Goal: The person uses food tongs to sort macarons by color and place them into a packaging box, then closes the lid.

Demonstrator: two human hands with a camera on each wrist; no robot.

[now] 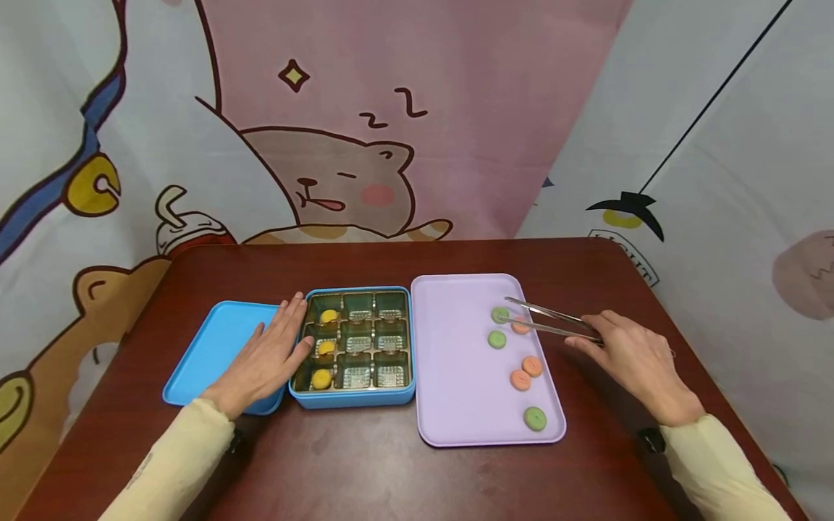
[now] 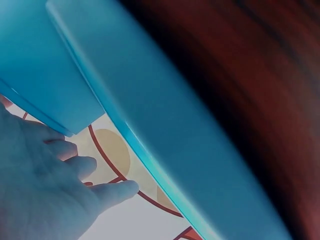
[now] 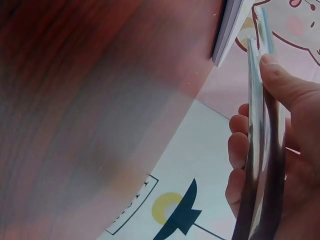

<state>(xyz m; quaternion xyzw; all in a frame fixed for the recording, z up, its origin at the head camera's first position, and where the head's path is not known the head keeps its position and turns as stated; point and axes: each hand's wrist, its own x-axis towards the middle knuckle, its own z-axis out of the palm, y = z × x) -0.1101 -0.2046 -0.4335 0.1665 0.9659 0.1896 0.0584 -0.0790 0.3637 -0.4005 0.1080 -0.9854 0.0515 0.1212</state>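
Observation:
My right hand (image 1: 635, 362) grips metal tongs (image 1: 554, 313), thumb on one arm and fingers on the other in the right wrist view. The tongs' tips are spread over the upper right of a lilac tray (image 1: 449, 362), near a green disc (image 1: 500, 315) and a peach disc (image 1: 520, 326). Whether they touch either disc, I cannot tell. My left hand (image 1: 263, 358), fingers extended, lies along the left edge of a blue box (image 1: 355, 399) with a gold divided insert. Three yellow discs (image 1: 321, 379) sit in its left column, one per compartment.
A blue lid (image 1: 218, 347) lies left of the box, partly under the left forearm. Two more green discs (image 1: 497, 339) and two more peach discs (image 1: 520, 380) lie on the tray's right side. A printed cloth (image 1: 489, 145) hangs behind the dark wooden table (image 1: 365, 463).

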